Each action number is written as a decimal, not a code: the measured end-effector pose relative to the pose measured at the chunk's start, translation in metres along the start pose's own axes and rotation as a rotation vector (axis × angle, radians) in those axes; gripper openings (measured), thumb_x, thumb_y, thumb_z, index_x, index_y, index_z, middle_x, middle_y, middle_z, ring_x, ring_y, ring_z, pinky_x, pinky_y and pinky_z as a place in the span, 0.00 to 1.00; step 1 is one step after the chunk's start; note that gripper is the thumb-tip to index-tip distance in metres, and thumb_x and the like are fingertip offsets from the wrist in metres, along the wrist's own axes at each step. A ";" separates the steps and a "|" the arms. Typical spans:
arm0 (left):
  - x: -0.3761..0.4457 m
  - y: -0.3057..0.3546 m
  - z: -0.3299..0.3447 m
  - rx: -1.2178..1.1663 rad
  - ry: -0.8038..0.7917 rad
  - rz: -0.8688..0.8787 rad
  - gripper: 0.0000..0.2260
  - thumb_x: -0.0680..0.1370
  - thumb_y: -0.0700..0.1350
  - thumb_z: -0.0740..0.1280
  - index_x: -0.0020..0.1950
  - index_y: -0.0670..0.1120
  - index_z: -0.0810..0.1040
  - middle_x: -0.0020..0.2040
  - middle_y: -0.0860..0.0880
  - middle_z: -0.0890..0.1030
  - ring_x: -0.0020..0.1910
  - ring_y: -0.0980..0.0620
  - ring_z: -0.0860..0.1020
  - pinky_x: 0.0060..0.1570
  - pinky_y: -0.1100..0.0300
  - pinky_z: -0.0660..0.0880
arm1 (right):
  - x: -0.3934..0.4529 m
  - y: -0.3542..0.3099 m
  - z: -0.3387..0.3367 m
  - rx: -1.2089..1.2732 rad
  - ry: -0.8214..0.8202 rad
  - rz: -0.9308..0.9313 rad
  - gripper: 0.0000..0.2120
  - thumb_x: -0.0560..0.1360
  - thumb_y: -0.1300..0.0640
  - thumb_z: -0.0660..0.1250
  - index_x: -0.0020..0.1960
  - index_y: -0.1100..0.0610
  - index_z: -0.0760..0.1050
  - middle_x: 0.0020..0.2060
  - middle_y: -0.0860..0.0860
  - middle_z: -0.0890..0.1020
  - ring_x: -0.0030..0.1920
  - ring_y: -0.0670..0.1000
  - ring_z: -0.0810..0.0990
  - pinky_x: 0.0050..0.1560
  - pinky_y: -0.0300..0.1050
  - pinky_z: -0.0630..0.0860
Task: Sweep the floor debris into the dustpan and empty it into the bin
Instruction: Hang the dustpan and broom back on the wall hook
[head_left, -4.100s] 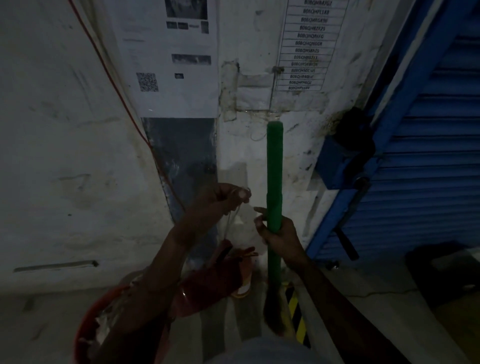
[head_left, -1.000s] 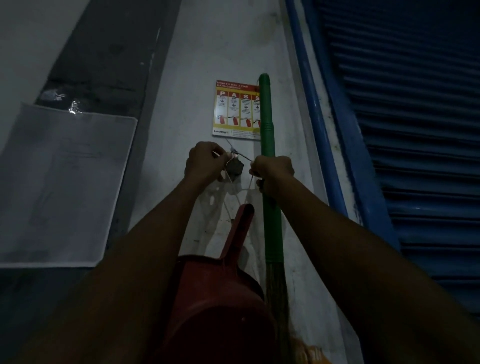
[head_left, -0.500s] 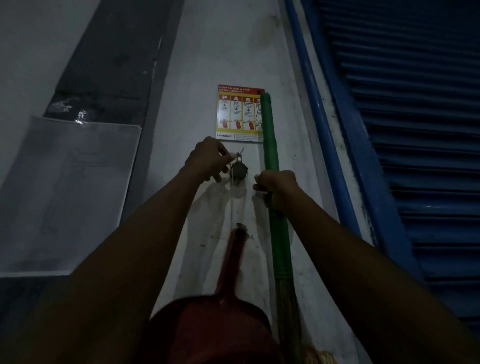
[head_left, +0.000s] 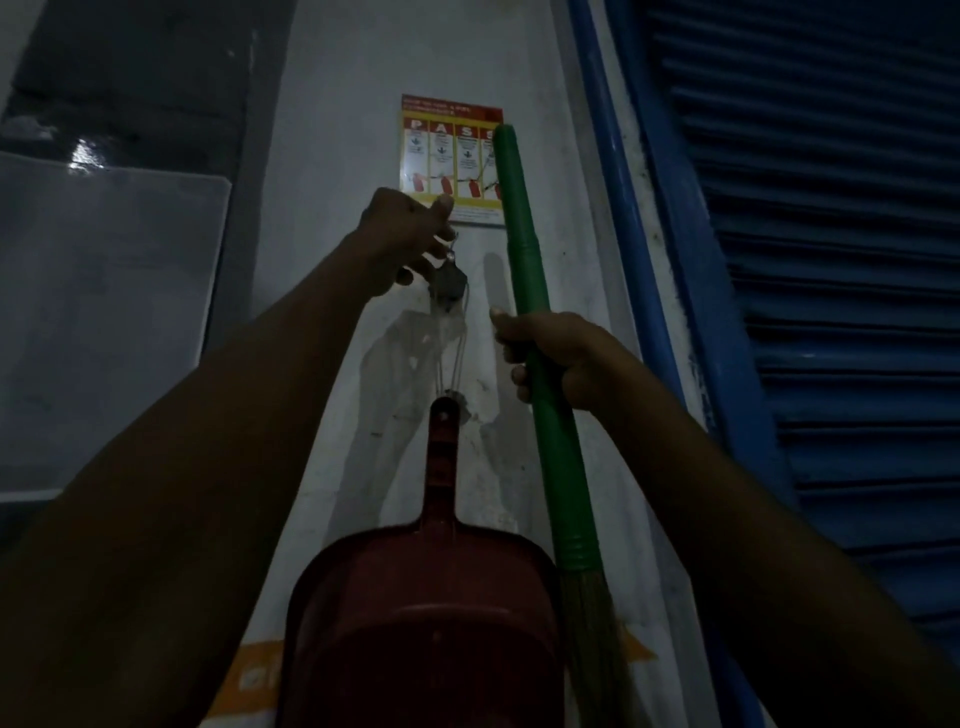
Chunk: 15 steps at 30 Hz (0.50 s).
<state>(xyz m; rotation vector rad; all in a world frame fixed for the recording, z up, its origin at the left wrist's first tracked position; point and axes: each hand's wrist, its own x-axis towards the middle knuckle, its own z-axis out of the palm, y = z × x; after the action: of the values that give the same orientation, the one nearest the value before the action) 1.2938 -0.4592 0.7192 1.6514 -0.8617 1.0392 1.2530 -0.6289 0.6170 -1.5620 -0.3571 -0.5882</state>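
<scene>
L hand at wall hook, fingers part-curled, grip unclear | R hand clamps green broom | red dustpan hangs by string on hook | risk: string slips off, pan drops; dim light, hook hard to see

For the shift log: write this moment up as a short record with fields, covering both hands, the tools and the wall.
left hand: raised at the wall hook, fingers at the top of the string
right hand: grips the green broom handle
dustpan: red, hangs from the hook by the string through its handle
broom: upright, right of the dustpan, bristles down
wall: white, with a fire extinguisher poster above the hook
shutter: blue, at right
lighting: dim
</scene>
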 end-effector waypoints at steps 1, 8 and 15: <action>-0.001 0.000 0.001 -0.043 0.020 -0.003 0.23 0.83 0.57 0.62 0.57 0.38 0.83 0.39 0.45 0.81 0.26 0.52 0.75 0.24 0.67 0.66 | -0.002 0.003 0.000 0.005 -0.025 0.001 0.12 0.75 0.52 0.73 0.49 0.59 0.74 0.33 0.51 0.75 0.27 0.48 0.73 0.28 0.40 0.74; -0.023 0.011 0.011 -0.160 -0.108 -0.043 0.26 0.80 0.65 0.61 0.61 0.44 0.78 0.41 0.50 0.81 0.24 0.59 0.72 0.22 0.72 0.64 | -0.007 0.021 0.003 -0.050 -0.122 -0.086 0.14 0.75 0.52 0.73 0.47 0.61 0.73 0.32 0.52 0.75 0.26 0.49 0.74 0.29 0.43 0.75; -0.020 0.005 0.031 -0.192 -0.218 -0.034 0.25 0.73 0.59 0.75 0.57 0.40 0.78 0.38 0.48 0.77 0.28 0.55 0.67 0.28 0.63 0.67 | -0.004 0.033 0.003 -0.091 -0.208 -0.116 0.15 0.74 0.53 0.74 0.48 0.63 0.74 0.31 0.54 0.76 0.28 0.50 0.76 0.31 0.45 0.77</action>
<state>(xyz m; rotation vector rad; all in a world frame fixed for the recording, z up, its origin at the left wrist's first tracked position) 1.2888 -0.4885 0.6969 1.6281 -1.0390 0.7368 1.2684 -0.6285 0.5879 -1.7038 -0.5888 -0.5383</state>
